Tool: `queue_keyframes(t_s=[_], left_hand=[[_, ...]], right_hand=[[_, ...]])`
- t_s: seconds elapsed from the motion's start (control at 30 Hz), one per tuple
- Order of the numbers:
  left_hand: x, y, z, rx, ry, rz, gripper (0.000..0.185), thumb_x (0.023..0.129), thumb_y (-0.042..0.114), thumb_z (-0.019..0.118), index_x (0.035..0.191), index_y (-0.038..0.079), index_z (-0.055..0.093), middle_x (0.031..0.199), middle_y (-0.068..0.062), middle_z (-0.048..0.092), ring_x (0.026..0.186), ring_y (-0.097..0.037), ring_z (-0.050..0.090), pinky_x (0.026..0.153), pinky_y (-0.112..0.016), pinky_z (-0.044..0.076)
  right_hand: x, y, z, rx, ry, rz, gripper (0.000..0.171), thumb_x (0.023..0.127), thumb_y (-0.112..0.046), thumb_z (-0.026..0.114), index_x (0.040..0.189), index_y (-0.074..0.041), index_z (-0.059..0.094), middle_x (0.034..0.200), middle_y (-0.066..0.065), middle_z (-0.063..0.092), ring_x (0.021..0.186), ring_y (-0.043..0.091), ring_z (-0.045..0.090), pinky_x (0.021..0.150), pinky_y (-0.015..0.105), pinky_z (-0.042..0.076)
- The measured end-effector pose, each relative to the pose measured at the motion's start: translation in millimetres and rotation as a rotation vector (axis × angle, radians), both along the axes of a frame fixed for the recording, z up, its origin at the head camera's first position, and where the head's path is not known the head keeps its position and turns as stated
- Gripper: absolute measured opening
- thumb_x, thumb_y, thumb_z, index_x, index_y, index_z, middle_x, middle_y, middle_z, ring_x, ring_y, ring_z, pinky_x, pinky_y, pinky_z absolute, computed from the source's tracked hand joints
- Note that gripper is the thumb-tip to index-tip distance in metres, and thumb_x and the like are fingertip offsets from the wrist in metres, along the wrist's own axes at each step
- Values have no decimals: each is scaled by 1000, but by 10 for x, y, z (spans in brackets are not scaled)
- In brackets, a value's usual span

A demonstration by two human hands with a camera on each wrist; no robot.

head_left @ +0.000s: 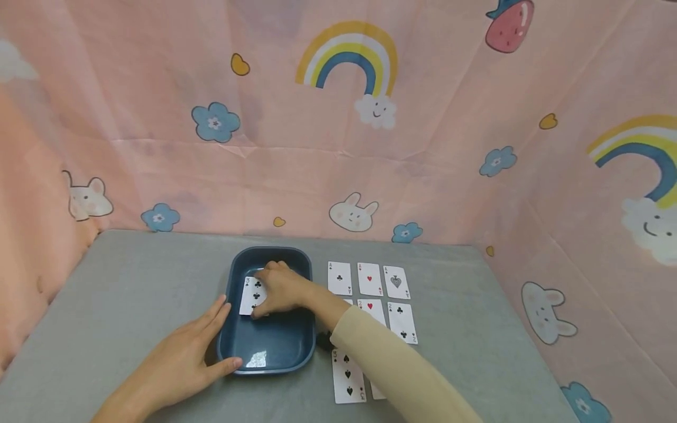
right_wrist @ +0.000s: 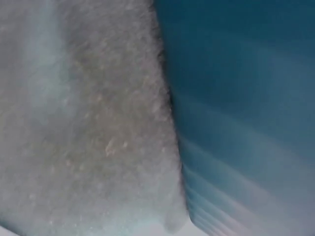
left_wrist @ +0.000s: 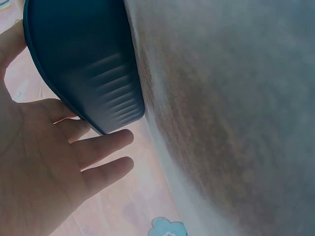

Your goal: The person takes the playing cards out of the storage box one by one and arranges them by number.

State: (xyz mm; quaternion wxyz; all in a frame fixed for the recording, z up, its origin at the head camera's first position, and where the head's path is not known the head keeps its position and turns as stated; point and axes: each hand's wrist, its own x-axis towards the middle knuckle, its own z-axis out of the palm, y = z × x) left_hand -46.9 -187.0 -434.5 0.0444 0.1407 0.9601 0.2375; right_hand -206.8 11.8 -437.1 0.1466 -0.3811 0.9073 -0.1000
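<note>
1. Head view: right hand [head_left: 280, 291] reaches into the blue tray [head_left: 275, 352] on the grey counter [head_left: 132, 294], fingers pinching a three of clubs [head_left: 251, 295].
2. Left hand [head_left: 182, 355] lies flat, fingers straight, against the tray's near-left corner.
3. Aces and twos [head_left: 370, 279] lie face-up right of the tray.

- The right hand [head_left: 280, 289] covers the right part of the three-of-clubs playing card [head_left: 252, 295] inside the dark blue oval plastic tray [head_left: 275, 346], so its fingertips cannot be seen.
- The cream long sleeve [head_left: 391, 364] hides parts of the white face-up cards laid out on the grey table at three o'clock of the tray; one card at five o'clock shows only an edge.
- The right wrist view is blurred: only grey cloth and blue tray wall [right_wrist: 246, 123].
- The left hand [left_wrist: 44, 162] is cut off by the left wrist view's edge.
</note>
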Motion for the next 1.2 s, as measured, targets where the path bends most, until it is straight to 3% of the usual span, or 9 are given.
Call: queue_keyframes(t_s=[0.2,0.5,0.93,1.2], left_hand=[[6,-7,3,-1,16,-3,108,87,78,64,159,1,41,167,-18,34,134,-48,55,102,-67,48],[13,-24,-11,11,35,-6,107,88,76,65,160,1,40,167,-17,34,136,-47,54,102,-67,47],[4,-6,-13,-10,27,-1,110,87,81,61,161,2,39,168,-17,32,136,-47,54,102,-67,47],[24,-3,-19,2,51,-3,108,87,76,66,159,0,40,168,-18,33,137,-47,52,103,-66,47]], right_hand=[[47,77,113,-53,-37,41,80,78,-47,84,146,-12,61,129,5,63,99,10,52,75,19,44],[113,293,303,-233,-81,62,81,77,-45,79,148,-10,59,135,6,59,110,14,51,83,21,45],[195,657,440,-360,-169,12,80,77,-37,78,151,-14,55,144,5,50,127,18,45,102,37,45],[282,915,539,-416,-165,13,81,76,-29,80,151,-12,55,146,7,49,129,20,45,105,43,44]])
